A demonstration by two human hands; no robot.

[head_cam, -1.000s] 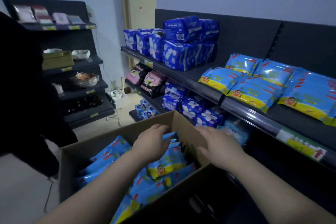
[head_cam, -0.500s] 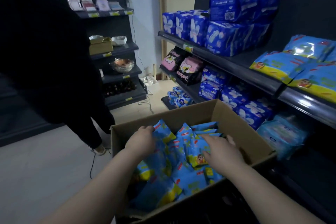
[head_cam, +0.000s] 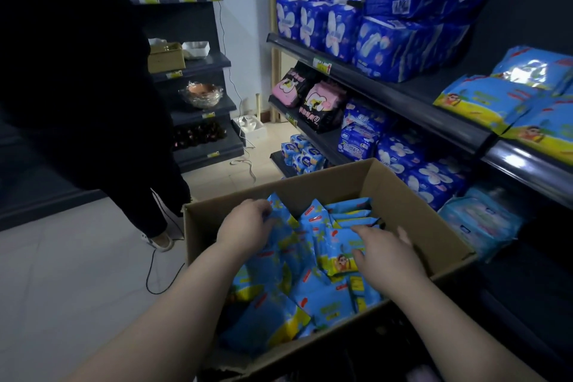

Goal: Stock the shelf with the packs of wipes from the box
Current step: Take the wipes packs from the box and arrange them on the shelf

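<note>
A: The hands? The left hand (head_cam: 248, 226) curls over a glossy blue pack (head_cam: 280, 217); whether it grips, I cannot tell. The right hand (head_cam: 387, 253) lies spread, loose, on another.

B: And the wipes?

A: Soft crinkly packs of wipes (head_cam: 322, 298) heaped in the open cardboard box (head_cam: 412, 208); more lie flat on the dark shelf (head_cam: 459, 130).

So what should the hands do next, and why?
Probably close the right hand around the pack of wipes under it and lift. Both hands are already in the box, and matching packs on the shelf show where it goes.
</note>
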